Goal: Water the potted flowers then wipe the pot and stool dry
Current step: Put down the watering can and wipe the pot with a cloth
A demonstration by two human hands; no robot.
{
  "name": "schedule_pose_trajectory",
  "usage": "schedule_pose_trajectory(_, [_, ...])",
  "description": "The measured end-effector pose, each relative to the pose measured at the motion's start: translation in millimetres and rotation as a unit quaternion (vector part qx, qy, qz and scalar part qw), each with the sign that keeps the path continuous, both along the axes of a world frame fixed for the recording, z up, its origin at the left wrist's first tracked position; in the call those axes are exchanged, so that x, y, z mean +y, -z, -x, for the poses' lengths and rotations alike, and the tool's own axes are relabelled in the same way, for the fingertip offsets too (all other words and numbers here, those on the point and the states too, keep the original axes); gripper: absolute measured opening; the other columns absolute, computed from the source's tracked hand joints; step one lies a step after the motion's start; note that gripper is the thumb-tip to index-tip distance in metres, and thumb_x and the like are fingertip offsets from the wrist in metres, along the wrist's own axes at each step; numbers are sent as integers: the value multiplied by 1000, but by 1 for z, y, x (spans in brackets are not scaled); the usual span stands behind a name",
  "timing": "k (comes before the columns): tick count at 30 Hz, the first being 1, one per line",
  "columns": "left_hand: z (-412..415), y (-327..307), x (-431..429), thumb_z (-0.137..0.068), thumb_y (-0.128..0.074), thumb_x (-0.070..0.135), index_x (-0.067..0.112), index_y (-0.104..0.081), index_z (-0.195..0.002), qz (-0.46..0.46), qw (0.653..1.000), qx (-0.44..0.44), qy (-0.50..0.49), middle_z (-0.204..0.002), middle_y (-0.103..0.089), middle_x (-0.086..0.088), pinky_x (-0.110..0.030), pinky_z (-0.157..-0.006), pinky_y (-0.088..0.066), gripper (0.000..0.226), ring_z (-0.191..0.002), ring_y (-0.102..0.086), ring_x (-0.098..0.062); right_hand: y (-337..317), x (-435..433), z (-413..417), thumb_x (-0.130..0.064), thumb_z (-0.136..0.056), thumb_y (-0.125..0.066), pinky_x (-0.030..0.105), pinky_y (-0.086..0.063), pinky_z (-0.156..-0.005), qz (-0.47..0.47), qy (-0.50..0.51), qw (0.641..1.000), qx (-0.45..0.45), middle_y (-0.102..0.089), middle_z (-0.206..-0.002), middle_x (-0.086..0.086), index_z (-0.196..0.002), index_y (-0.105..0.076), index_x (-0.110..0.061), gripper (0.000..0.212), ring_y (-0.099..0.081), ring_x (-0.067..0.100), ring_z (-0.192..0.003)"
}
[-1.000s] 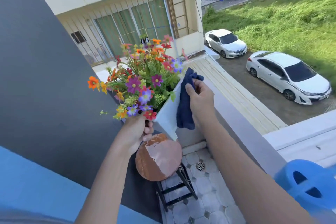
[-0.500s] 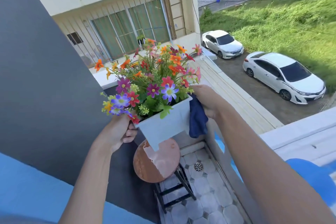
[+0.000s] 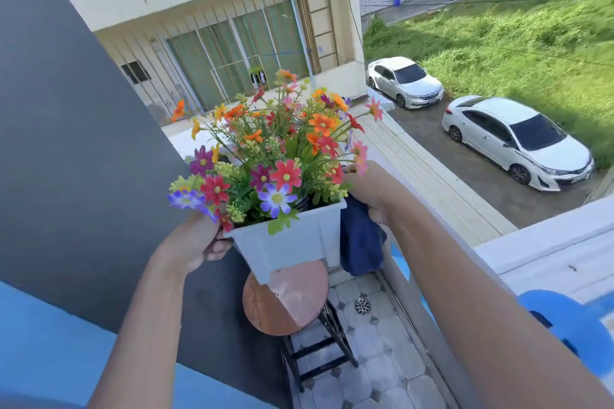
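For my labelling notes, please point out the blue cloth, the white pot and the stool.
blue cloth [image 3: 360, 244], head view, on the hanging fold.
white pot [image 3: 287, 242], head view, on its front wall.
stool [image 3: 289, 305], head view, on the round seat.

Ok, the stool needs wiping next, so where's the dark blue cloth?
Head view, right of centre: the dark blue cloth hangs from the right hand, between the white square pot and the grey balcony wall.
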State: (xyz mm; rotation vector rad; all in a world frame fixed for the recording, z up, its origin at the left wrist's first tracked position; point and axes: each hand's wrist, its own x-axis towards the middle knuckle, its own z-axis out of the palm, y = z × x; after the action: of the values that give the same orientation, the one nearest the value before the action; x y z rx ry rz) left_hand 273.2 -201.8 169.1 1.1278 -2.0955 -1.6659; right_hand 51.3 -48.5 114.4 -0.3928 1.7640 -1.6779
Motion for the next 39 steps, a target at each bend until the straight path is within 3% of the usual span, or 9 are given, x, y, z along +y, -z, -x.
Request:
schedule_pose_trajectory(3, [4,-10,0,-102,-28,17,17,-28,-59,12,1000,22,-11,-39,-25,8,-12,-36,-19,43,-29,-23,-7,1,1,-11,-10,-91,-66,27,-32,-52,60,60,996,-18,-47,-43,-5,-57,-44,-16,41,-43,8,-39])
schedule_pose_trajectory(7, [12,-17,1,-100,-35,27,20,-36,-58,3,997,81,-15,-48,-26,2,-20,-38,-27,43,-36,-29,-14,1,-3,-23,-20,-71,-77,36,-32,-61,129,135,981,-55,-43,-63,6,-51,-44,-24,38,-41,17,-69])
schedule_pose_trajectory(12, [18,8,25,-86,-43,28,21,-49,-78,-70,946,230,-218,-55,-21,5,-20,-42,-12,13,-40,-21,-11,5,-13,-28,-12,-72,-77,38,-23,-59,155,221,957,-108,-35,-59,3,-54,-36,-25,47,-36,16,-64])
schedule_pose_trajectory(15, [32,35,66,-84,-51,27,20,-49,-83,-92,957,183,-205,-53,-25,3,-17,-41,-12,8,-37,-21,-10,4,-14,-31,-24,-67,-82,35,-26,-58,136,256,952,-94,-31,-56,2,-51,-31,-25,54,-32,18,-61])
schedule_pose_trajectory(19, [54,39,91,-89,-55,38,12,-53,-113,-88,981,102,-137,-54,-59,-7,-16,-38,-22,36,-36,-34,-14,3,-13,-41,-29,-61,-78,36,-21,-58,124,254,958,-40,-24,-56,4,-52,-28,-22,51,-25,19,-62])
schedule_pose_trajectory(22, [65,31,86,-93,-51,41,12,-58,-102,-94,989,46,-107,-73,-73,-15,-17,-40,-23,31,-39,-35,-15,10,-13,-49,-29,-59,-78,34,-28,-58,108,237,966,-2,-38,-56,6,-54,-41,-17,39,-34,19,-59])
schedule_pose_trajectory(28, [69,35,74,-100,-33,17,10,-54,-85,-94,989,-3,-116,-58,-53,-4,-14,-39,-17,27,-32,-28,-10,28,-14,-62,-31,-68,-82,32,-43,-61,93,235,967,41,-67,-66,0,-66,-67,-18,20,-56,14,-60])
schedule_pose_trajectory(36, [61,32,55,-93,-30,6,17,-44,-70,-164,978,57,-115,-50,-43,0,-13,-37,-12,29,-30,-23,-6,32,-4,-65,-9,-83,-81,38,-56,-83,241,120,957,-106,-76,-96,5,-121,-66,-7,41,-71,16,-84])
schedule_pose_trajectory(39, [56,32,52,-94,-30,6,16,-42,-70,-167,979,62,-103,-53,-42,-1,-13,-36,-13,29,-31,-23,-6,31,-6,-52,-4,-91,-71,39,-55,-87,252,101,954,-128,-75,-104,9,-123,-66,-7,32,-69,22,-91])
